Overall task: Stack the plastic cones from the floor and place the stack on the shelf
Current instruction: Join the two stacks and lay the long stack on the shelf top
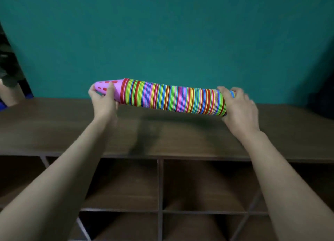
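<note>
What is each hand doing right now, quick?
Left hand: gripping the pink tip of the cone stack.
Right hand: gripping the stack's wide end.

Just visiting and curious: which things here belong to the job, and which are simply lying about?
Job: stack of plastic cones, left hand and right hand gripping its ends, wooden shelf.
Lying about: dark object at right edge, beige object at left edge; both too cropped to identify.
</note>
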